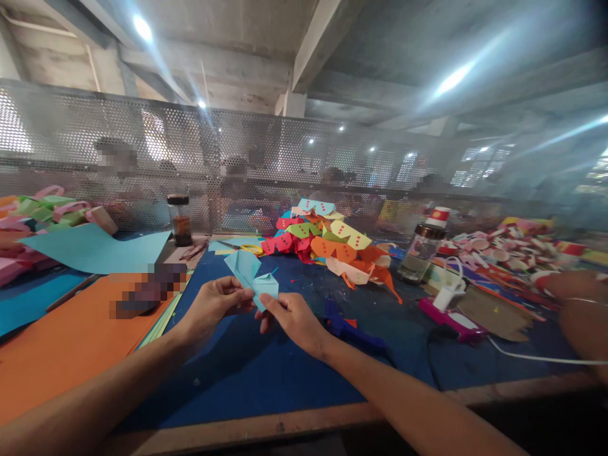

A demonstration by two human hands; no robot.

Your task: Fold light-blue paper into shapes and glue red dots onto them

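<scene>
Both hands pinch a folded piece of light blue paper [247,269] above the blue tabletop [228,373]. My left hand [222,299] grips its lower left part between thumb and fingers. On the lower right edge, the thumb of my right hand [295,320] presses down, with the fingers curled behind. Creases and a raised flap show on the paper. Just beyond it lie yellow-handled scissors [251,248]. To the right of my right hand is a blue glue gun [349,326]. A heap of colourful folded paper pieces with red dots [318,237] rises behind.
Orange sheets [61,354] and a curled light blue sheet [99,247] lie left. Two jars, a dark one [181,221] and a clear one [420,253], stand towards the mesh partition [266,142]. At right are a magenta power strip [451,320] with a cable and another person's arm [582,316].
</scene>
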